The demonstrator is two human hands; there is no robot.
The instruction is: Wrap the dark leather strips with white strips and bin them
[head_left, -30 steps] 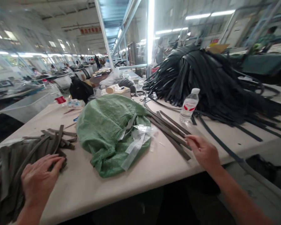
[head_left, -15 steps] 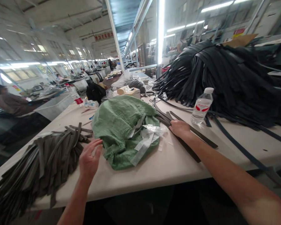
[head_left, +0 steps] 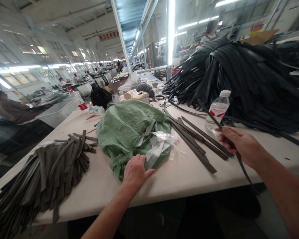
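Observation:
My right hand [head_left: 239,144] is closed around one dark strip [head_left: 244,170], lifted above the right side of the table. The strip's far end slants up in front of a water bottle [head_left: 217,111], and its near end hangs down by the table edge. Several loose grey-brown strips [head_left: 193,141] lie to the left of this hand. My left hand [head_left: 137,171] is at the near edge of a green woven sack [head_left: 129,122], fingers forward and thumb spread, with nothing seen in it. Clear plastic scraps [head_left: 159,146] rest on the sack beside the fingertips.
A heap of grey-brown strips [head_left: 52,172] lies at the left, overhanging the table's front edge. A big mound of black strips [head_left: 251,86] fills the back right. Behind the sack are a second bottle [head_left: 81,103], a black bag [head_left: 101,96] and a box [head_left: 142,97].
My right hand has moved right, away from the loose strips, lifting one strip. My left hand has moved right from the sack's left side to its near edge.

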